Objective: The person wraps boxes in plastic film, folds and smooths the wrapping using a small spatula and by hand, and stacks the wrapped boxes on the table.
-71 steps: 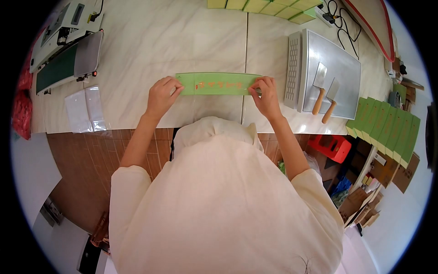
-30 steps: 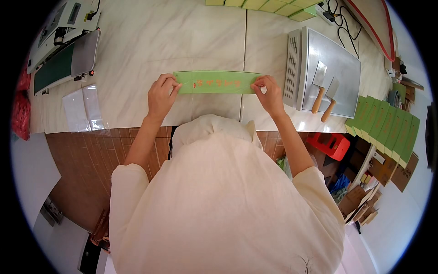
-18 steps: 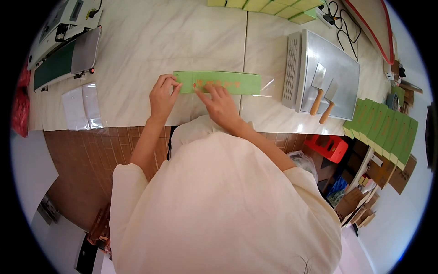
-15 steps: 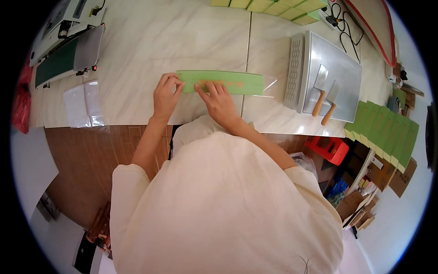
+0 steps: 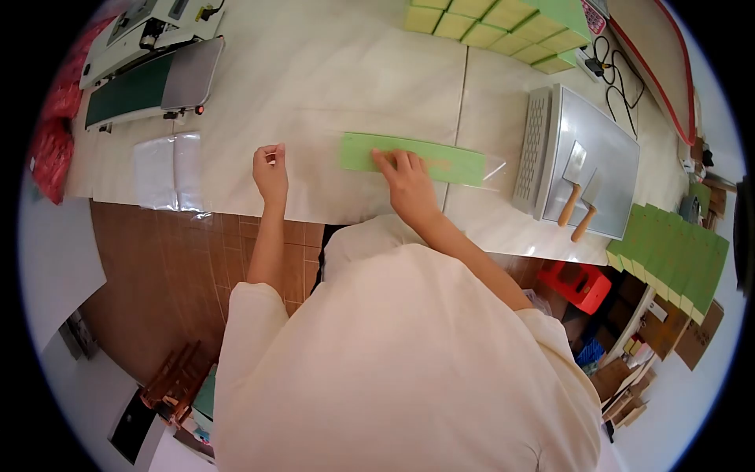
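A long, narrow green box (image 5: pixel 358 152) with orange lettering lies flat on the table. Clear plastic sticks out past its right end. My right hand (image 5: pixel 410 181) presses down on the middle of the box, fingertips bunched on its upper face and hiding part of the lettering. Off to the left of the box, my left hand (image 5: pixel 270 171) hovers over the table with its fingers curled into a pinch. Whatever may be between those fingertips is too small to make out.
Flat clear plastic bags (image 5: pixel 167 173) lie at left, before a machine with a green belt (image 5: pixel 130 98). Right of me, two wooden-handled blades (image 5: pixel 572 185) rest on a metal-topped unit (image 5: pixel 609 157). Green boxes are stacked at the back (image 5: pixel 503 27) and at right (image 5: pixel 676 248).
My left hand has let go of the box's left end and moved left, away from it. My right hand stays on the box. The whole view has shifted slightly.
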`<state>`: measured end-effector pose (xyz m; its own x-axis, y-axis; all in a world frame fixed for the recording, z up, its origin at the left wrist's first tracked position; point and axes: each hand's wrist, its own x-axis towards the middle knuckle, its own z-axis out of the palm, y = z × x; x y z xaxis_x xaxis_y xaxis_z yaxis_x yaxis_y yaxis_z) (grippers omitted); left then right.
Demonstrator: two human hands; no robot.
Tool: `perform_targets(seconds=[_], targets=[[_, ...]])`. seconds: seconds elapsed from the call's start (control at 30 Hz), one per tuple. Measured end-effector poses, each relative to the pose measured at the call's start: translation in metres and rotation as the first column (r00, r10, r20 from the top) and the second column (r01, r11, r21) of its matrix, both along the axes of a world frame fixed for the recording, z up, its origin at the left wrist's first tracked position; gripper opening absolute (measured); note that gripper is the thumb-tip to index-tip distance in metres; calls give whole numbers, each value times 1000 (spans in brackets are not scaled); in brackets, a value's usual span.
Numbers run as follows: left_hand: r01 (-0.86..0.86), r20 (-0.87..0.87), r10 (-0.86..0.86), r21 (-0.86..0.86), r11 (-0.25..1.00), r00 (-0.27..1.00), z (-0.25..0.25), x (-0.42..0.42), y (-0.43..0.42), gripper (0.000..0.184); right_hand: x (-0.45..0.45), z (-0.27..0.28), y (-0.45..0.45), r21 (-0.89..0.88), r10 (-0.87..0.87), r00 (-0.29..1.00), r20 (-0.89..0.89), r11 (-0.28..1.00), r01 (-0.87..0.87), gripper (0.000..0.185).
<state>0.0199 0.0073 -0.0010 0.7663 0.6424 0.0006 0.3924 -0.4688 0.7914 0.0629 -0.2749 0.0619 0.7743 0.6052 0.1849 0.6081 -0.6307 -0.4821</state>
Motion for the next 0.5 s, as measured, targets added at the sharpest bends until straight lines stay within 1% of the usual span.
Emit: perform_targets(seconds=[0.03, 0.07, 0.13, 0.17, 0.23, 0.27, 0.33, 0.37, 0.43, 0.47, 0.5], targets=[[-98, -45, 94, -95, 991, 995, 0, -2, 6, 23, 0, 4, 0, -21, -9, 1000, -14, 1000, 9, 55], [-103, -43, 100, -90, 991, 994, 0, -3, 10, 23, 0, 6, 1, -43, -19, 999, -28, 999, 17, 55], [-65, 9, 71, -296, 953, 997, 3, -3, 13, 30, 1, 1, 2, -17, -20, 1000, -17, 1000, 20, 55], [-66, 11, 72, -300, 952, 997, 3, -1, 11, 30, 1, -1, 1, 3, -30, 1000, -6, 1000, 30, 56], [61, 14, -60, -423, 904, 998, 19, 9, -4, 34, 1, 1, 1, -4, -31, 1000, 1, 999, 31, 55], [59, 15, -58, -428, 902, 998, 25, 13, -15, 34, 1, 2, 2, -2, -32, 999, 6, 999, 32, 54], [112, -57, -191, -637, 763, 980, 34, 19, -33, 38, 1, 2, 2, 1, -32, 999, 10, 1000, 32, 54], [113, -55, -191, -640, 760, 980, 37, 20, -37, 38, 2, 2, 2, 8, -38, 999, 14, 999, 38, 54], [147, -151, -310, -639, 755, 939, 41, 21, -44, 38, 3, 5, 2, -27, -31, 1000, 6, 999, 31, 52], [155, -146, -319, -643, 750, 936, 42, 22, -45, 38, 3, 6, 1, -58, -25, 1000, -7, 998, 24, 50], [145, -185, -321, -614, 776, 929, 43, 21, -43, 37, 3, 6, 1, -63, -34, 999, -6, 997, 33, 50]])
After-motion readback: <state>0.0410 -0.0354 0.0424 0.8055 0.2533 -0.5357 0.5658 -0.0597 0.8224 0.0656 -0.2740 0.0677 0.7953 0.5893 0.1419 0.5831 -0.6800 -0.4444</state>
